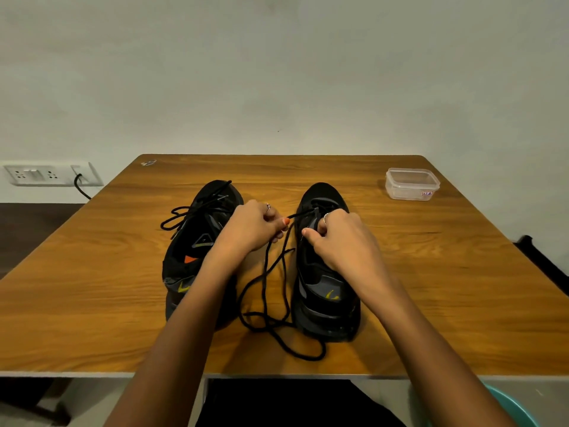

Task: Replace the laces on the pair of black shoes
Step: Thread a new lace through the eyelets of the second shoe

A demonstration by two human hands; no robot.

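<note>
Two black shoes stand side by side on the wooden table [431,272], toes pointing away from me. The left shoe [197,241] has a loose black lace spilling over its left side. The right shoe [323,288] has a long black lace [271,291] trailing out and looping on the table between the shoes. My left hand [249,226] pinches this lace near the right shoe's upper eyelets. My right hand [341,238] rests on the right shoe and grips its tongue and eyelet area with curled fingers.
A clear plastic container [412,183] sits at the table's far right corner. A wall socket panel with a plugged black cable [52,175] is at the left, beyond the table. A dark object [542,263] sits off the table's right edge.
</note>
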